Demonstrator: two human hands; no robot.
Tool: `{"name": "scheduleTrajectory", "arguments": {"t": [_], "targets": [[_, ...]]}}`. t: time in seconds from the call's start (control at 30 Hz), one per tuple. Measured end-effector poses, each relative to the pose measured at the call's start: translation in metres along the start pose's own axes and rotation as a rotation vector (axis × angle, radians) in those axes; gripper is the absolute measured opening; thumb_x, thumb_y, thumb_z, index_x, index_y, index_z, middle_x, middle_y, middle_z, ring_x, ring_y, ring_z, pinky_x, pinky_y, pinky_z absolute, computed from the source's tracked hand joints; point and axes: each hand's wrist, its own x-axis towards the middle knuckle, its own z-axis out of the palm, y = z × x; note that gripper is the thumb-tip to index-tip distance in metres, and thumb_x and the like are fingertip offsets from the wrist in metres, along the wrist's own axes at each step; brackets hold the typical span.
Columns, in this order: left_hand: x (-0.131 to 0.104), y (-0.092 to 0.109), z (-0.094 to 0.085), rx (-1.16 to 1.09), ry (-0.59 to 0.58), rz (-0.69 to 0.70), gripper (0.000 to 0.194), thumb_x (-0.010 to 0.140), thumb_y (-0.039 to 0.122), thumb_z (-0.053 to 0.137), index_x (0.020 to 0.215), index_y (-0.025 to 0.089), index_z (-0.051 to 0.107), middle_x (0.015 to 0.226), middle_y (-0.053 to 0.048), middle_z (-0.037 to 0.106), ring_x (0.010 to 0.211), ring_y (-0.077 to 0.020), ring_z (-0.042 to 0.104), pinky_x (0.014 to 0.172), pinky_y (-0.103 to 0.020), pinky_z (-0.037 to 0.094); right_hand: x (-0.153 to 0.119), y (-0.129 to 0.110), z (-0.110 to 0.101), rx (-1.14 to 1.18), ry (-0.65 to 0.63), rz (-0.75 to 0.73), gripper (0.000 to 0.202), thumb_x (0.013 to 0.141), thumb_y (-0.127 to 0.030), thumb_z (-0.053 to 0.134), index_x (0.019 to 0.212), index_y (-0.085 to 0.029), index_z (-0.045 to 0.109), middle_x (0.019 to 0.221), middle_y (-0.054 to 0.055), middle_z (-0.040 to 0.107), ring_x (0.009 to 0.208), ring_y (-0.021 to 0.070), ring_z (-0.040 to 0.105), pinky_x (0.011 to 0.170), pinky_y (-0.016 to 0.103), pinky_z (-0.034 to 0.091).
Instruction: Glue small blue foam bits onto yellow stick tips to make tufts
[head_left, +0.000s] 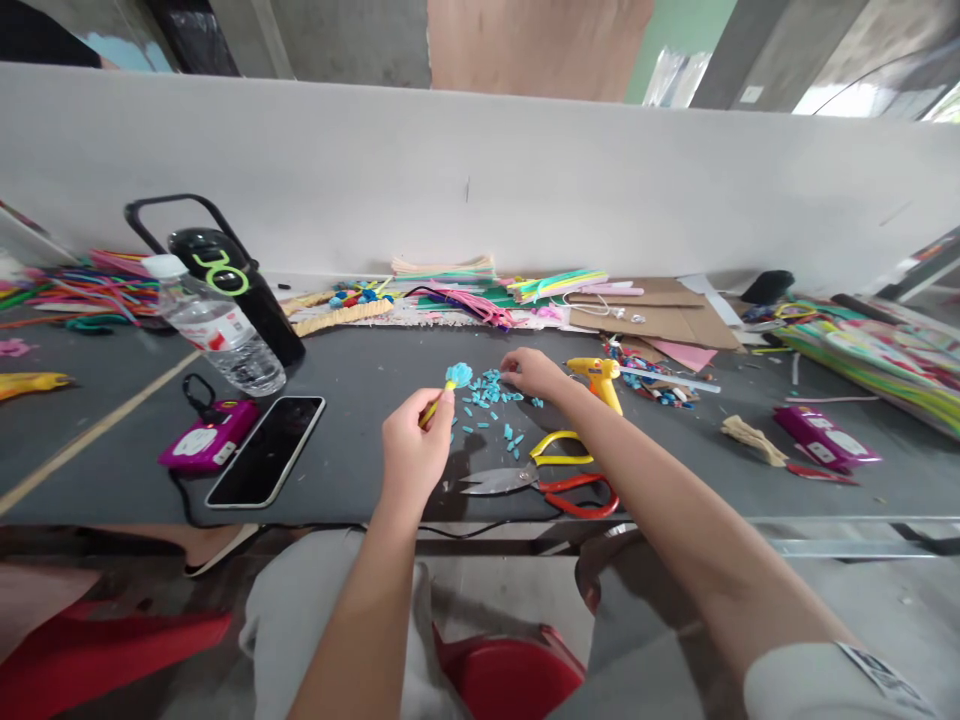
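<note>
My left hand (415, 440) is closed round the yellow stem of a small flower with a fluffy light-blue head (458, 375), held upright above the table. Several short blue pipe-cleaner pieces (487, 390) lie scattered just right of the flower. At the far right edge of that pile, my right hand (534, 373) rests low with its fingertips bent together; whether a piece is between them is hidden. Scissors (536, 478) with one yellow and one red handle lie nearer the front edge. A yellow hot glue gun (598, 376) lies just beyond my right wrist.
On the left stand a water bottle (225, 335) and a black flask (259, 300), behind a phone (266, 452) and a purple box (210, 437). Pipe-cleaner bundles (559, 285) and cardboard (660, 320) line the white partition (337, 180). Another purple box (825, 437) lies right.
</note>
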Motion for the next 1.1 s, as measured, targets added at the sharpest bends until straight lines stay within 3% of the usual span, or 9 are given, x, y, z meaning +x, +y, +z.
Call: {"name": "scheduleTrajectory", "arguments": {"t": [0.23,0.43,0.57,0.73,0.9,1.1], "targets": [[0.001,-0.001,-0.001,-0.008,0.008,-0.001,0.03,0.091,0.043,0.057,0.079,0.017,0.068,0.06,0.002,0.05,0.055,-0.011,0.042,0.054,-0.024,0.032,0.007,0.0,0.008,-0.036,-0.015,0.023,0.018,0.094,-0.016,0.053,0.102,-0.014,0.069,0.108,0.013,0.071,0.098,0.0206,0.064,0.082,0.027,0.044],[0.001,-0.002,0.001,0.002,0.0,0.007,0.031,0.091,0.043,0.057,0.079,0.016,0.068,0.061,0.002,0.047,0.059,-0.0116,0.04,0.056,-0.023,0.032,0.001,0.003,0.012,-0.02,-0.013,0.029,0.018,0.096,-0.031,0.058,0.097,-0.016,0.068,0.103,0.011,0.07,0.092,0.019,0.063,0.078,0.026,0.043],[0.001,-0.004,0.003,-0.017,-0.009,0.009,0.031,0.091,0.043,0.057,0.079,0.016,0.068,0.062,0.002,0.044,0.06,-0.0113,0.037,0.056,-0.023,0.03,0.001,0.002,0.018,-0.004,0.018,0.053,0.015,0.096,-0.023,0.054,0.099,-0.015,0.067,0.106,0.012,0.069,0.094,0.0189,0.062,0.078,0.026,0.042],[0.001,-0.005,0.004,-0.023,-0.014,0.009,0.033,0.091,0.045,0.057,0.081,0.017,0.069,0.062,0.002,0.045,0.06,-0.0119,0.038,0.056,-0.024,0.031,-0.008,0.002,0.008,0.052,0.081,0.074,0.018,0.097,-0.021,0.051,0.105,-0.014,0.066,0.101,0.01,0.072,0.092,0.0193,0.063,0.077,0.027,0.043],[0.0,-0.004,0.007,-0.023,-0.028,0.021,0.033,0.091,0.046,0.056,0.08,0.017,0.069,0.061,0.002,0.045,0.059,-0.0121,0.038,0.056,-0.024,0.03,-0.023,0.001,-0.004,0.107,0.07,0.015,0.027,0.088,-0.014,0.06,0.113,-0.018,0.069,0.098,0.005,0.074,0.087,0.0171,0.065,0.079,0.025,0.045],[-0.002,-0.005,0.012,-0.032,-0.056,0.011,0.032,0.091,0.045,0.056,0.081,0.017,0.069,0.061,0.002,0.047,0.058,-0.0114,0.04,0.055,-0.023,0.031,-0.033,0.001,-0.009,0.178,0.057,-0.008,0.017,0.087,-0.014,0.06,0.089,-0.017,0.076,0.09,0.007,0.076,0.087,0.0199,0.067,0.083,0.028,0.047]]}}
